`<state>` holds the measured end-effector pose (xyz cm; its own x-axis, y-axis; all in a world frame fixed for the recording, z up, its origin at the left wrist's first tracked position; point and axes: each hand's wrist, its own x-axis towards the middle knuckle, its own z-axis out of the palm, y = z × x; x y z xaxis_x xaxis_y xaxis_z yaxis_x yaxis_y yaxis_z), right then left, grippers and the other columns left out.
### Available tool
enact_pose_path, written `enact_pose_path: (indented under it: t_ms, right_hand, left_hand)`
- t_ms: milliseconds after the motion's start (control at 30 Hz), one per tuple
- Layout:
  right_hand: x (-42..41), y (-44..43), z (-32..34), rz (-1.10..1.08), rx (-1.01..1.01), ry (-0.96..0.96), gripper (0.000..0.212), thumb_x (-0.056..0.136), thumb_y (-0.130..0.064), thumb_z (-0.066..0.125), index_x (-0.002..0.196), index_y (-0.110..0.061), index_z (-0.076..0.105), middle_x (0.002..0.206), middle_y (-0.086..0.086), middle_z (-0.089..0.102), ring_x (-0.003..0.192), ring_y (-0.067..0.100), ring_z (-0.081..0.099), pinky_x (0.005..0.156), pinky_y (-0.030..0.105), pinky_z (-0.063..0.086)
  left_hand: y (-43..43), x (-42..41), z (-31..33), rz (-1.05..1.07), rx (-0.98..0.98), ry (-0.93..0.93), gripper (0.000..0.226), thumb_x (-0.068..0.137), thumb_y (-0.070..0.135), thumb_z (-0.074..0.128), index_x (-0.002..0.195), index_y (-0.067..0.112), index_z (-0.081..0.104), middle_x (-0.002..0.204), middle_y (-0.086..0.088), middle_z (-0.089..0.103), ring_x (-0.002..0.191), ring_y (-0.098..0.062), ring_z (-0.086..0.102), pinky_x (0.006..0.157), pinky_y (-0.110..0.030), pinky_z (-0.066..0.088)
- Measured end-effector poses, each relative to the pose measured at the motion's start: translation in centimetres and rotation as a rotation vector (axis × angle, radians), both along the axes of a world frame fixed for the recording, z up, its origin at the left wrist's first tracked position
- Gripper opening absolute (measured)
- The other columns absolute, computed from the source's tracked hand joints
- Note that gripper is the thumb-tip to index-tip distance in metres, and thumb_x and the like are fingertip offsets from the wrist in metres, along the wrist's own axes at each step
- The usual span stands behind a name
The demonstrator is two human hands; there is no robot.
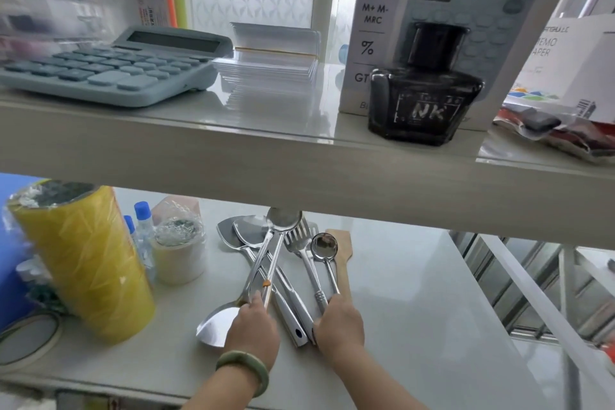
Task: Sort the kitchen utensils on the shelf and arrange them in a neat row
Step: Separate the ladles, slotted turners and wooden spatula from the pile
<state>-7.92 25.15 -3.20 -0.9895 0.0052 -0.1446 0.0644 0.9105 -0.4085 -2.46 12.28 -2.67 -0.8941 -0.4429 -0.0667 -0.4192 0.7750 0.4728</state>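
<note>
Two hands, left hand (pixel 253 326) and right hand (pixel 339 326), grip utensil handles (pixel 293 303) on white shelf (pixel 416 309).

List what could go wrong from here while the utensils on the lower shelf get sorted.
1. The metal utensils lie crossed over one another, so pulling one with the left hand may drag the others out of line.
2. The upper shelf edge hides the ladle bowl; lifting it could knock that edge.
3. The yellow tape roll and white tape roll stand close by, and a swung handle may hit them.
</note>
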Motion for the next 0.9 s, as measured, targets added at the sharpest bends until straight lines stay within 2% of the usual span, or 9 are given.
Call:
enact_pose_path:
  t_ms: [100,167,367,433,533,700,767,833,900]
  right_hand:
    - [-0.3,0.1,0.9,0.020,-0.033,-0.068,0.017,0.080,-0.023,0.055,0.090,-0.009,0.052,0.100,0.013,0.064,0.093,0.030,0.059,0.077,0.031,0.048]
    - [-0.4,0.2,1.3,0.036,-0.059,-0.092,0.019,0.081,-0.026,0.056,0.089,-0.009,0.054,0.095,0.013,0.062,0.083,0.028,0.055,0.070,0.030,0.045]
    - [-0.3,0.9,1.4,0.071,-0.315,-0.086,0.014,0.076,-0.017,0.057,0.070,-0.011,0.046,0.075,0.006,0.050,0.067,0.023,0.047,0.046,0.024,0.032]
    - [-0.2,1.8,1.3,0.073,-0.387,-0.066,0.021,0.075,-0.014,0.056,0.060,-0.017,0.041,0.065,0.001,0.047,0.062,0.021,0.045,0.044,0.021,0.031]
    - [-0.4,3.4,1.5,0.057,-0.479,-0.016,0.018,0.076,-0.010,0.055,0.063,-0.016,0.043,0.061,0.000,0.046,0.056,0.017,0.043,0.047,0.023,0.033]
    - [-1.2,7.8,1.9,-0.088,-0.497,0.213,0.029,0.075,-0.004,0.057,0.057,-0.018,0.039,0.053,-0.002,0.041,0.049,0.015,0.037,0.045,0.022,0.029]
    - [-1.7,10.3,1.5,-0.181,-0.425,0.259,0.018,0.075,-0.004,0.057,0.062,-0.013,0.047,0.058,0.004,0.049,0.055,0.024,0.044,0.048,0.031,0.031]
    - [-2.0,12.9,1.0,-0.276,-0.318,0.243,0.004,0.075,-0.007,0.057,0.075,-0.003,0.059,0.070,0.015,0.058,0.066,0.031,0.053,0.057,0.029,0.034]
    - [-2.2,15.6,0.1,-0.359,-0.242,0.189,0.017,0.074,-0.008,0.057,0.085,0.004,0.062,0.082,0.022,0.063,0.075,0.036,0.057,0.062,0.030,0.034]
  left_hand:
    - [0.2,0.0,0.0,-0.007,0.021,-0.020,0.046,0.090,0.012,0.038,0.136,0.006,0.030,0.122,-0.017,0.056,0.112,-0.030,0.055,0.092,-0.036,0.044]
    - [0.3,0.1,-0.1,-0.001,0.019,-0.030,0.048,0.091,0.012,0.037,0.138,0.007,0.027,0.123,-0.017,0.055,0.112,-0.029,0.055,0.092,-0.036,0.044]
    - [0.5,0.3,-0.3,0.052,0.067,0.006,0.046,0.090,0.009,0.037,0.136,0.004,0.031,0.120,-0.020,0.057,0.109,-0.032,0.056,0.090,-0.039,0.045]
    - [0.7,0.4,-0.4,0.070,0.084,0.044,0.047,0.090,0.008,0.038,0.136,0.003,0.030,0.120,-0.022,0.057,0.109,-0.035,0.056,0.090,-0.041,0.045]
    - [1.1,0.4,-0.4,0.067,0.073,0.032,0.050,0.092,0.009,0.036,0.140,0.003,0.023,0.125,-0.021,0.054,0.114,-0.034,0.053,0.093,-0.039,0.043]
    - [3.1,0.5,-0.1,0.018,0.014,0.029,0.051,0.094,0.016,0.037,0.142,0.009,0.021,0.125,-0.016,0.053,0.114,-0.030,0.054,0.094,-0.038,0.043]
    - [4.4,0.4,-0.2,-0.017,0.011,0.031,0.052,0.095,0.016,0.037,0.143,0.009,0.018,0.126,-0.016,0.053,0.114,-0.028,0.053,0.095,-0.035,0.042]
    - [5.4,0.1,-0.4,-0.039,0.033,0.039,0.051,0.094,0.015,0.038,0.142,0.009,0.021,0.124,-0.016,0.051,0.112,-0.030,0.053,0.095,-0.035,0.042]
    - [6.3,-0.2,-0.5,-0.040,0.044,0.042,0.050,0.093,0.014,0.038,0.141,0.010,0.024,0.122,-0.015,0.052,0.109,-0.030,0.055,0.093,-0.035,0.044]
